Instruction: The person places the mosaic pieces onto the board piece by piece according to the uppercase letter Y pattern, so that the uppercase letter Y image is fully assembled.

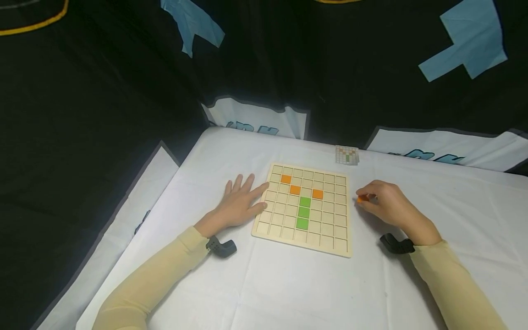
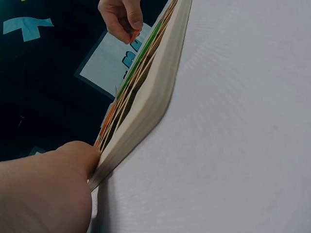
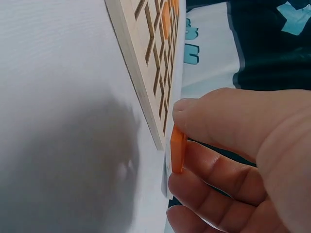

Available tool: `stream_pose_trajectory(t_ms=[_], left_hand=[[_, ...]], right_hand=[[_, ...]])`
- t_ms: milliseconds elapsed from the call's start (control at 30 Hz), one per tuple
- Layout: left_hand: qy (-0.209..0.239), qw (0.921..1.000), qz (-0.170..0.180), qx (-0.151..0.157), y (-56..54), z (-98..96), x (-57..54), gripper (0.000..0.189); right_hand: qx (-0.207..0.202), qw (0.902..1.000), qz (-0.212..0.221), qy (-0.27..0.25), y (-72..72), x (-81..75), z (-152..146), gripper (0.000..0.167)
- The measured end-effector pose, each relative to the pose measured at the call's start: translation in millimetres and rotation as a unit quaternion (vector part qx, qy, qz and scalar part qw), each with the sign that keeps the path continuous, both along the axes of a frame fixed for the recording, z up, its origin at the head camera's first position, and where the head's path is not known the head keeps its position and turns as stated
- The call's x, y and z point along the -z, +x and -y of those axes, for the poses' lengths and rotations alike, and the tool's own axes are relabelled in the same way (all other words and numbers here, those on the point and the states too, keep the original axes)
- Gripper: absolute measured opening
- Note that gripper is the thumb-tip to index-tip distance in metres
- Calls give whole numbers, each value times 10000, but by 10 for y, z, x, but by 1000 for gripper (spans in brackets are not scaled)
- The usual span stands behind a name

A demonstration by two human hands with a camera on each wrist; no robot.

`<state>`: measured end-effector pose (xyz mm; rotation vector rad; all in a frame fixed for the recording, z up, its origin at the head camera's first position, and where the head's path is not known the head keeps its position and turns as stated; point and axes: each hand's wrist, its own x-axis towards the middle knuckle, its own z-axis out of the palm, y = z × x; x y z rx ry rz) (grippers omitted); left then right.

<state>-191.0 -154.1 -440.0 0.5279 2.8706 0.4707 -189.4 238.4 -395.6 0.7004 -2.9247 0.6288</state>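
A square wooden grid board (image 1: 280,233) lies on the white table. Three orange tiles, one of them an upper-left orange tile (image 1: 286,179), sit in its upper cells, and a column of green tiles (image 1: 304,212) runs down its middle. My left hand (image 1: 237,204) rests at the board's left edge, fingers spread, with thumb and index finger touching the rim. Just off the right edge, my right hand (image 1: 383,201) pinches an orange square tile (image 3: 178,149) between thumb and fingers, above the cloth.
Behind the board, near the table's far edge, lies a small stack of pattern cards (image 1: 346,155), the top one printed with a coloured grid. A white cloth (image 1: 185,293) covers the table. Dark curtains (image 1: 123,82) with blue patches hang behind and to the left.
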Motion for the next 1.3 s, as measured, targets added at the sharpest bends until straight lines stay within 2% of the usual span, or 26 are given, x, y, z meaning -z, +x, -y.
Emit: stream_pose_trajectory(t_ms=[300, 867, 1300], left_hand=[[5, 10000, -36, 13, 8, 2, -23, 64], [30, 10000, -17, 14, -10, 2, -15, 64], [54, 10000, 1, 3, 2, 3, -3, 64]], right_hand=[[-76, 10000, 28, -30, -115, -13, 123, 21], [-274, 9990, 340, -48, -355, -61, 359, 22], [-417, 9983, 395, -107, -449, -71, 562, 19]])
